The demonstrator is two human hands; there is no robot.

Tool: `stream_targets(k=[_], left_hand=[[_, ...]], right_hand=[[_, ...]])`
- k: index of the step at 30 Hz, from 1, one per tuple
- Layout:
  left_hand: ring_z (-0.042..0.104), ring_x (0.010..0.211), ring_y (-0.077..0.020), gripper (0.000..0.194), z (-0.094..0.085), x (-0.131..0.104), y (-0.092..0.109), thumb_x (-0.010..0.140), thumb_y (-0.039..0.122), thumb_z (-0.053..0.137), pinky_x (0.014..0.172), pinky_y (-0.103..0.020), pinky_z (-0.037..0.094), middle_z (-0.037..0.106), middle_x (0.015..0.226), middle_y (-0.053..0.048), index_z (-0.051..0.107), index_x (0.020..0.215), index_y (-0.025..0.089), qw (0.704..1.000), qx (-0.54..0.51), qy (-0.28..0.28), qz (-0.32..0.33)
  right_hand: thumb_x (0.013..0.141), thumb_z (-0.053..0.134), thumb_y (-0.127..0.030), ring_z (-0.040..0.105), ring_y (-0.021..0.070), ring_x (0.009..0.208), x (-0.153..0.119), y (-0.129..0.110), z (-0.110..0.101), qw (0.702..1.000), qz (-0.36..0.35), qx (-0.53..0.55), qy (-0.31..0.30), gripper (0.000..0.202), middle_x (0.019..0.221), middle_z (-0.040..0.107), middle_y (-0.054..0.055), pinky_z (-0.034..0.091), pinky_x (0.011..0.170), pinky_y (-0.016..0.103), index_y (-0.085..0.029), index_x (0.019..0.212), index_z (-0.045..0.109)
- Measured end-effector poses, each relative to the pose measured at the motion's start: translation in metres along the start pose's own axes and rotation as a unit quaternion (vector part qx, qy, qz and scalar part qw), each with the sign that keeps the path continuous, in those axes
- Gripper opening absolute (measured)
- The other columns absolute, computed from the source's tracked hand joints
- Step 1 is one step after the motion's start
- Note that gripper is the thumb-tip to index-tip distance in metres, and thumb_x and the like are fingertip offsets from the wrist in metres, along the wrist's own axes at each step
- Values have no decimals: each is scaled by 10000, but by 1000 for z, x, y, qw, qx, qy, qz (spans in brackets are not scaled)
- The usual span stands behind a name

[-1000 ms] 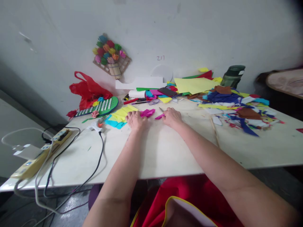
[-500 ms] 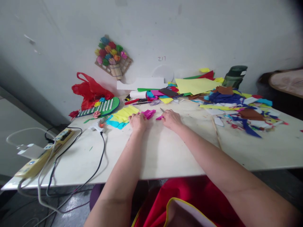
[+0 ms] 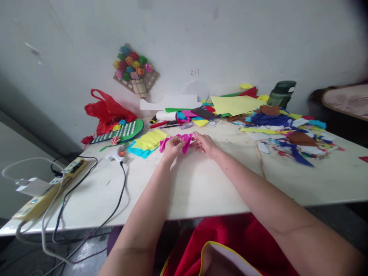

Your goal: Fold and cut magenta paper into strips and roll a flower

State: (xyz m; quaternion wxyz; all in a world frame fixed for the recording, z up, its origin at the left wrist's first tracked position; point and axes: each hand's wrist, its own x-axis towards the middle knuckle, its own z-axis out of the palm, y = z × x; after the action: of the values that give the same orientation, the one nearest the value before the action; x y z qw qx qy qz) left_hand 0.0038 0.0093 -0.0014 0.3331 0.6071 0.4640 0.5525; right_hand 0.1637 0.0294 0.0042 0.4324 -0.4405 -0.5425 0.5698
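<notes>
I see the left hand [image 3: 173,148] pinching pink paper [image 3: 187,142] between its fingers; right hand [image 3: 204,144], loosely parted, at its three o'clock. Wall [image 3: 221,50] at twelve reads "217" [image 3: 194,72].

Looks matt and creased in magenta paper [image 3: 188,142], glossy in red plastic bag [image 3: 107,112], smooth on white tabletop [image 3: 201,188].

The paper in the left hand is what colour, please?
The paper in the left hand is bright pink, near magenta; the head view shows it best.

Left hand [image 3: 173,147] pinching magenta paper [image 3: 187,143]; right hand [image 3: 204,144] near its edge.
</notes>
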Motion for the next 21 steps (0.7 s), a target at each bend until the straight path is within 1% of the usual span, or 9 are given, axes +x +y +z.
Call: stream_targets(k=[2,5,7,10,13,16,19,21], left_hand=[[524,588,-106,97,3,-3,1,649,250,605,602,-229,430,573,612,12,562,641,164,995,89,-16,44],[564,655,-128,99,5,-6,5,689,259,579,656,-242,441,633,686,-17,614,688,166,973,198,-51,108],[575,676,-140,123,6,-8,8,713,253,551,668,-251,442,657,726,-35,637,708,166,957,248,-69,132],[584,696,-156,159,7,-10,12,736,221,505,683,-270,445,673,767,-55,650,710,161,943,288,-73,149],[591,708,-165,169,8,-11,15,736,202,492,700,-282,450,674,774,-65,651,700,157,939,296,-77,155],[590,700,-167,146,9,-11,13,725,217,518,697,-285,453,671,754,-63,646,688,159,943,291,-72,148],[581,665,-152,120,12,-9,6,713,250,554,670,-274,457,656,702,-44,629,683,161,960,245,-49,122],[576,648,-141,135,13,-7,1,713,284,574,640,-259,460,641,684,-34,613,714,155,979,180,-26,96]], right_hand=[[851,442,-532,505,80,399,-1,0,0,999,13,31,-12,431,618,640,57,209,324,176,-121,806,561],[834,508,-483,524,83,403,-3,1,1,999,20,44,-4,348,553,588,9,217,311,169,-147,748,534],[816,542,-458,544,89,417,-5,1,1,999,20,42,-1,315,532,567,-8,227,307,168,-157,725,523],[798,564,-425,559,96,423,-6,1,1,1000,14,26,-8,283,520,563,-12,234,304,167,-159,708,528],[771,582,-368,556,104,417,-5,3,1,1000,10,-14,-5,228,506,563,-15,239,305,171,-161,688,537],[721,588,-252,569,119,436,-1,7,1,997,7,-73,12,123,484,563,-21,257,317,172,-167,649,535],[688,567,-191,578,130,457,3,10,1,990,4,-133,46,36,466,562,-22,296,346,176,-169,659,569],[689,555,-187,578,134,467,4,11,1,983,-4,-173,62,51,467,568,-17,335,377,185,-165,684,600]])
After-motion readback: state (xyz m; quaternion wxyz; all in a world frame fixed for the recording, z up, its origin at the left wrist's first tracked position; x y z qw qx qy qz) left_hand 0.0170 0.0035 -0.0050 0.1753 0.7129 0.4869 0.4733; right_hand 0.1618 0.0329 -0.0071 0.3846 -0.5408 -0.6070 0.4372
